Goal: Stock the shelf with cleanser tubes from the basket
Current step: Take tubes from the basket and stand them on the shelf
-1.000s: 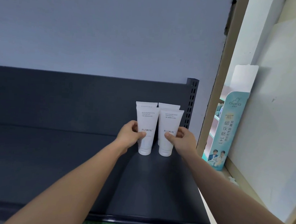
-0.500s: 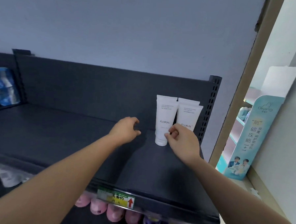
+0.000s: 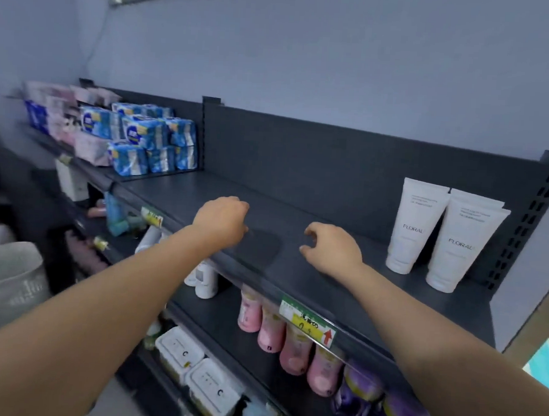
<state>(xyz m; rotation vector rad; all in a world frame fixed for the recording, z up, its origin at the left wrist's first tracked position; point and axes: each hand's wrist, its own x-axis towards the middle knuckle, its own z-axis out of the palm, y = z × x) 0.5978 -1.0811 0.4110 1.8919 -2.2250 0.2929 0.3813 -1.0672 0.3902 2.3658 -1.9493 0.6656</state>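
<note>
White cleanser tubes marked FLORAL stand cap-down at the right end of the dark top shelf [image 3: 298, 209]: one tube [image 3: 413, 226] on the left, another [image 3: 462, 246] beside it, with more tubes partly hidden behind them. My left hand [image 3: 223, 221] hovers over the shelf's front edge, fingers curled, holding nothing. My right hand [image 3: 331, 249] is over the shelf, left of the tubes and apart from them, fingers loosely curled and empty. A pale grey basket [image 3: 9, 276] sits low at the left; its contents are hidden.
Blue and pink packs [image 3: 143, 140] fill the shelf's left section behind a divider. Below are pink bottles [image 3: 270, 328], purple bottles [image 3: 362, 393], white boxes [image 3: 194, 369] and a yellow price tag [image 3: 308, 321]. A perforated upright [image 3: 533, 221] closes the shelf's right end.
Both hands let go of the front tubes and drew back left along the shelf. The view swung left and down, bringing the lower shelves and the basket into sight.
</note>
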